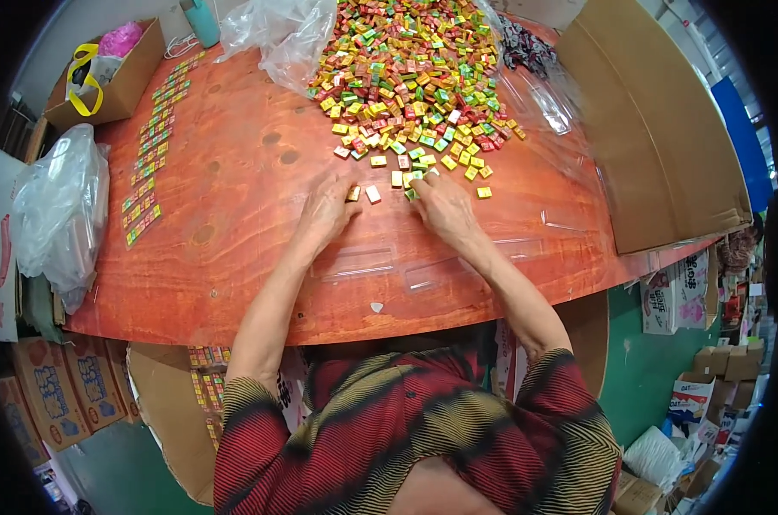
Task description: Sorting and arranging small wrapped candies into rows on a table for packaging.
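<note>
The left hand [325,208] seems to pinch a little box [353,195]; the right hand [447,206] has fingers on more boxes [410,195], grip hard to tell. It looks like picking up; next needs gentle pinching. The big pile [406,73] reaches toward the counter's [234,163] far edge.

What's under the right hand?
A green block shows partly at the fingers of the right hand, over the red table. Beneath the palm and curled fingers everything is covered, so I cannot tell whether more blocks lie there.
</note>
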Demonstrator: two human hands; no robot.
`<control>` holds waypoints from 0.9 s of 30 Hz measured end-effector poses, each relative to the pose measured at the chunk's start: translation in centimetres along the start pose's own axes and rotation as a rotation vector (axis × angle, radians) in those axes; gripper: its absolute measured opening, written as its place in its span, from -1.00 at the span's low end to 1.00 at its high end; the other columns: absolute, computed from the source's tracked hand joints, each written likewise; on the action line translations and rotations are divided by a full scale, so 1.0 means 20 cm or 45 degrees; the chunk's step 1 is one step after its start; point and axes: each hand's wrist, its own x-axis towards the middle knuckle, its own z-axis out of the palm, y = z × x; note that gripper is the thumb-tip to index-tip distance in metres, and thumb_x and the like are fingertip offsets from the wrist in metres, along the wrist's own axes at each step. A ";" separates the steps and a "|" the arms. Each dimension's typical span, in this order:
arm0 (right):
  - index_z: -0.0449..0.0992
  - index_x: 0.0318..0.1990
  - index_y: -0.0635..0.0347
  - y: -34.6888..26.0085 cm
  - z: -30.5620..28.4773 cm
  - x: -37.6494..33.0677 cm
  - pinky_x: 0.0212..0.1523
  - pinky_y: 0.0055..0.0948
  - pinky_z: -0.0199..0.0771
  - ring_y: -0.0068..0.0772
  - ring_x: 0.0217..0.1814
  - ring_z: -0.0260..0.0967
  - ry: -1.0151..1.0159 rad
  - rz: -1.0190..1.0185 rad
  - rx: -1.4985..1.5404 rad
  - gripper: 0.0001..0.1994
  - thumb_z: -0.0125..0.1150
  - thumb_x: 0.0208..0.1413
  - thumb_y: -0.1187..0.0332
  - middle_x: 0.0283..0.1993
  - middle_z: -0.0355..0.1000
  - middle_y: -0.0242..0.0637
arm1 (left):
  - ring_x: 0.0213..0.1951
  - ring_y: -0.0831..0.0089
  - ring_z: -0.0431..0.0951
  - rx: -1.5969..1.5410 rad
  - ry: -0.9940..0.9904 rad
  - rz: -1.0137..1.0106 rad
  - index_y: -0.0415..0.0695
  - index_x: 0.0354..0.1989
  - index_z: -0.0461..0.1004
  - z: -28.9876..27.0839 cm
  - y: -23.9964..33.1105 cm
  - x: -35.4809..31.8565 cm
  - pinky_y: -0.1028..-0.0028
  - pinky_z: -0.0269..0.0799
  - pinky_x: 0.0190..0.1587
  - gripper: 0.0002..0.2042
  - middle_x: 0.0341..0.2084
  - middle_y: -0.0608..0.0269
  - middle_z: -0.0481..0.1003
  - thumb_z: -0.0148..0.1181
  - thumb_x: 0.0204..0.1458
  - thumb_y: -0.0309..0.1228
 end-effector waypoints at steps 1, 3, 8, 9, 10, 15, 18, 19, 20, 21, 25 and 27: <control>0.37 -0.43 0.23 0.00 0.03 0.00 -0.37 -0.24 0.33 -0.12 -0.36 0.30 0.071 -0.068 0.001 -0.86 0.14 -0.18 0.42 -0.45 0.30 -0.16 | -0.33 0.15 0.39 0.005 -0.034 -0.021 -0.23 -0.32 0.41 -0.01 0.00 0.00 0.32 0.30 -0.26 -0.76 -0.49 0.04 0.37 0.20 -0.23 -0.48; 0.37 -0.47 0.26 0.00 0.07 0.02 -0.40 -0.25 0.35 -0.11 -0.36 0.32 0.057 -0.083 -0.046 -0.92 0.04 -0.15 0.45 -0.45 0.31 -0.12 | -0.34 0.16 0.38 0.012 -0.048 -0.018 -0.23 -0.32 0.41 -0.01 0.00 0.01 0.31 0.30 -0.26 -0.76 -0.48 0.05 0.36 0.18 -0.23 -0.50; 0.35 -0.50 0.31 0.01 0.10 0.03 -0.44 -0.27 0.39 -0.10 -0.36 0.34 0.039 -0.172 -0.103 -0.92 -0.08 -0.12 0.51 -0.44 0.32 -0.07 | -0.36 0.17 0.37 -0.005 0.000 0.013 -0.24 -0.32 0.40 -0.03 -0.03 -0.03 0.29 0.29 -0.27 -0.77 -0.51 0.07 0.34 0.16 -0.23 -0.51; 0.35 -0.48 0.31 0.00 0.09 0.02 -0.45 -0.26 0.39 -0.09 -0.36 0.34 0.043 -0.162 -0.091 -0.92 -0.09 -0.12 0.51 -0.44 0.32 -0.06 | -0.36 0.17 0.37 0.014 -0.022 -0.039 -0.24 -0.34 0.40 -0.05 -0.02 -0.04 0.29 0.29 -0.27 -0.78 -0.53 0.08 0.33 0.16 -0.23 -0.51; 0.34 -0.46 0.32 0.00 0.08 0.02 -0.45 -0.25 0.38 -0.08 -0.37 0.34 0.046 -0.150 -0.080 -0.92 -0.09 -0.12 0.52 -0.43 0.32 -0.05 | -0.36 0.17 0.36 0.031 -0.045 -0.092 -0.24 -0.35 0.40 -0.06 -0.02 -0.05 0.29 0.28 -0.28 -0.79 -0.54 0.09 0.33 0.16 -0.23 -0.51; 0.30 -0.36 0.28 -0.02 0.08 0.01 -0.43 -0.20 0.34 -0.05 -0.37 0.32 0.013 -0.049 0.076 -0.88 -0.02 -0.08 0.45 -0.41 0.30 -0.06 | -0.35 0.17 0.35 0.048 -0.038 -0.094 -0.22 -0.35 0.39 -0.05 -0.01 -0.05 0.30 0.28 -0.28 -0.78 -0.51 0.08 0.32 0.17 -0.23 -0.49; 0.27 -0.29 0.25 -0.12 0.09 0.05 -0.41 -0.18 0.32 -0.02 -0.37 0.31 0.075 0.003 0.236 -0.82 0.02 -0.04 0.38 -0.39 0.28 -0.06 | -0.32 0.17 0.35 0.032 -0.041 -0.114 -0.21 -0.33 0.38 -0.06 -0.02 -0.06 0.29 0.27 -0.26 -0.77 -0.48 0.08 0.31 0.18 -0.23 -0.48; 0.26 -0.28 0.25 -0.17 0.10 0.07 -0.40 -0.18 0.31 -0.01 -0.36 0.31 0.126 0.031 0.314 -0.81 0.02 -0.03 0.37 -0.39 0.28 -0.05 | -0.30 0.16 0.35 0.017 -0.068 -0.144 -0.21 -0.33 0.37 -0.06 -0.01 -0.06 0.29 0.27 -0.25 -0.76 -0.46 0.08 0.31 0.19 -0.23 -0.48; 0.26 -0.28 0.25 -0.20 0.14 0.09 -0.40 -0.18 0.31 -0.01 -0.36 0.31 0.128 0.037 0.312 -0.81 0.02 -0.03 0.37 -0.39 0.28 -0.05 | -0.30 0.16 0.35 0.016 -0.072 -0.139 -0.21 -0.33 0.37 -0.06 -0.01 -0.06 0.29 0.27 -0.25 -0.76 -0.46 0.08 0.31 0.19 -0.23 -0.48; 0.26 -0.28 0.25 -0.24 0.18 0.11 -0.40 -0.20 0.32 0.00 -0.35 0.31 0.152 0.027 0.316 -0.81 0.02 -0.02 0.36 -0.38 0.28 -0.03 | -0.27 0.15 0.35 0.027 -0.078 -0.126 -0.21 -0.29 0.37 -0.07 -0.02 -0.06 0.29 0.27 -0.22 -0.73 -0.43 0.08 0.32 0.20 -0.24 -0.48; 0.29 -0.20 0.24 -0.21 0.22 0.12 -0.35 -0.21 0.35 -0.01 -0.28 0.32 0.074 0.085 0.333 -0.77 0.03 0.00 0.34 -0.31 0.29 -0.04 | -0.19 0.12 0.34 -0.003 -0.042 -0.072 -0.20 -0.16 0.34 -0.07 0.01 -0.08 0.29 0.27 -0.14 -0.60 -0.32 0.06 0.31 0.24 -0.26 -0.47; 0.34 -0.17 0.19 -0.16 0.17 0.13 -0.35 -0.21 0.37 -0.06 -0.28 0.33 0.086 0.100 0.273 -0.76 0.05 -0.01 0.32 -0.28 0.29 -0.08 | -0.20 0.10 0.36 -0.001 -0.017 -0.042 -0.21 -0.15 0.34 -0.08 -0.01 -0.09 0.28 0.30 -0.15 -0.57 -0.31 0.03 0.32 0.25 -0.27 -0.45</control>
